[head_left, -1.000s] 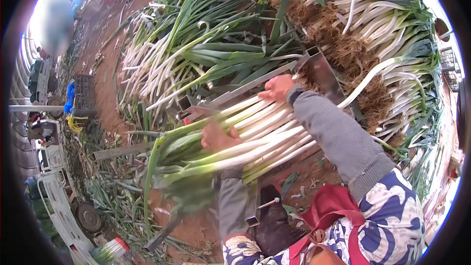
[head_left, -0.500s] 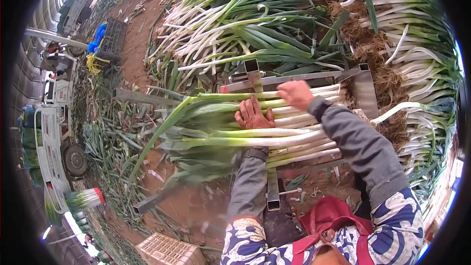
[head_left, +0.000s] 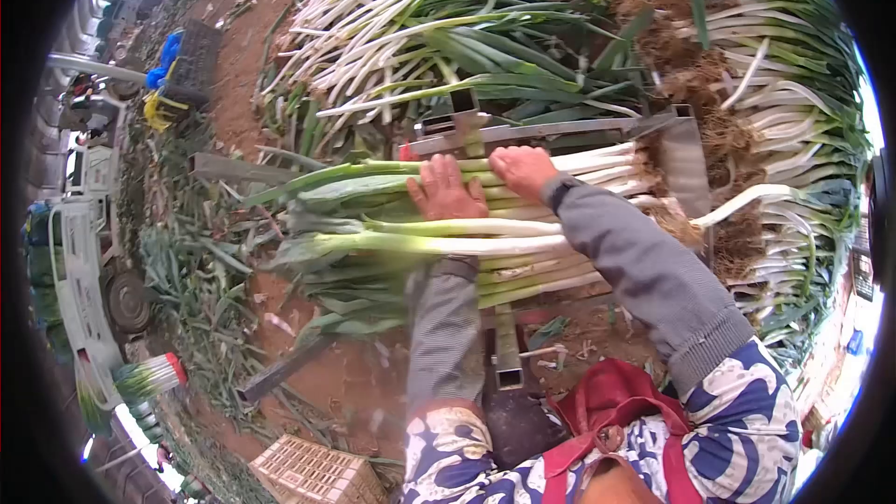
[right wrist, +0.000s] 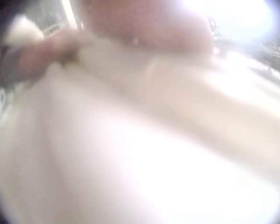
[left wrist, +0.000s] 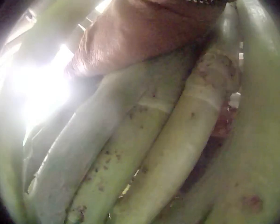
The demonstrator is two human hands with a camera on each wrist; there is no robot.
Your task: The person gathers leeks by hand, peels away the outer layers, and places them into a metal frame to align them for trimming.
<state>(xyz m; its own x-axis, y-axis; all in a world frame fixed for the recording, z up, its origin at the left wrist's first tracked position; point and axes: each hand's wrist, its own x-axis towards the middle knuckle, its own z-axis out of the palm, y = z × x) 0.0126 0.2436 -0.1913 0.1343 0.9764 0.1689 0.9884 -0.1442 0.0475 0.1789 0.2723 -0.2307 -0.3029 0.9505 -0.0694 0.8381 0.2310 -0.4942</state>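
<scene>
A layer of long green onions [head_left: 504, 245] lies across a metal frame [head_left: 569, 137], white stems to the right and leaves to the left. My left hand [head_left: 448, 190] rests across the stems where green turns pale, its fingers extended toward the far edge. In the left wrist view, part of that hand [left wrist: 140, 35] lies over pale green stalks [left wrist: 172, 149]. Just right of it, my right hand [head_left: 525, 171] holds the far edge of the layer with curled fingers. The right wrist view is blurred, with white stems [right wrist: 130, 140] below the hand [right wrist: 149, 23].
A loose heap of green onions [head_left: 373, 47] lies beyond the frame. Rooted green onions [head_left: 784, 140] are stacked along the right. Frame bars [head_left: 243, 168] stick out to the left and toward me. A cream crate [head_left: 313, 471] stands at lower left, near leaf scraps [head_left: 191, 271].
The head view has shifted. My left hand has gone from a blurred position over the leaves to lying across the stems. My right hand has moved left along the far edge, close beside it.
</scene>
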